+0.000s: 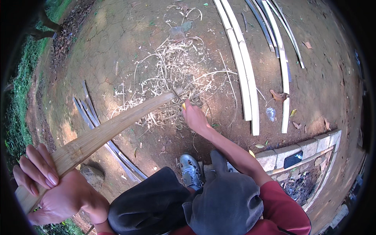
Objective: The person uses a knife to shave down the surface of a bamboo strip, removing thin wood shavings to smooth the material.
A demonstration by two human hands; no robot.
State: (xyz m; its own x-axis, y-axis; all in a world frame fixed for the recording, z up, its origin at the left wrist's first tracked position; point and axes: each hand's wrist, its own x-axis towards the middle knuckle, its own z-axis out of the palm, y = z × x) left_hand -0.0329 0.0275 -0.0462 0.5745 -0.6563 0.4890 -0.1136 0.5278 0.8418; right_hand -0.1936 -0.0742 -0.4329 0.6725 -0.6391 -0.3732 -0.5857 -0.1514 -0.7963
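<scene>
My left hand [58,192] is wrapped round the near end of a long bamboo slat [113,127], which slopes up and away to the right. My right hand [196,117] is closed on a knife [183,105] with a yellow handle, by the slat's far end. A thin dark blade seems to cross the slat there; most of the handle is hidden in my fist. Beneath and beyond that end lies a heap of curled pale shavings [178,55] on the earth.
Pale bamboo strips [244,78] lie at the right, with darker strips [266,27] farther off. More dark strips [121,156] lie beneath the slat, near a stone [92,176]. A phone [293,159] rests on a low brick border [270,158]. My shoe [190,170] is close by.
</scene>
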